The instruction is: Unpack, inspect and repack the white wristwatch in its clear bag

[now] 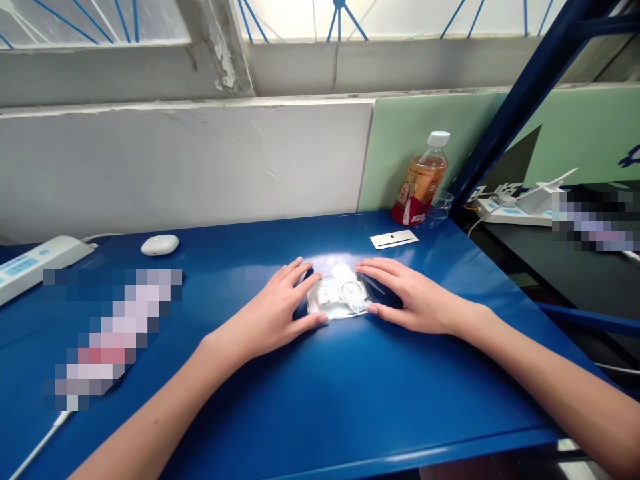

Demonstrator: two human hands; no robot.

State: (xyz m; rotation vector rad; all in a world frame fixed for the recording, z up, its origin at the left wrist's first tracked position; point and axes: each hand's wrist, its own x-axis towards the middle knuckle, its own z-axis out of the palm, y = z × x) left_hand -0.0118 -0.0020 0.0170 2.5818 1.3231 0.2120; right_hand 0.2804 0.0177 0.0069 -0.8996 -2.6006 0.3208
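A clear, shiny plastic packet (336, 299) lies flat on the blue tabletop (320, 393). Inside show whitish parts, one of them round like a dial or ring; their exact kind I cannot make out. At the packet's left side rests my left hand (277, 307), fingers apart, its thumb at the near left corner. My right hand (417, 293) is at the opposite side, also with spread fingers, the thumb by the near right corner. Neither hand is closed around the packet.
Behind my right hand lie a white card (394, 239) and a drink bottle (421, 180) with a white cap. To the left are a white earbud case (160, 245), a power strip (43, 263) and a blurred-out phone-shaped item (120, 333) on a cable. A blue metal post (520, 100) slants at right.
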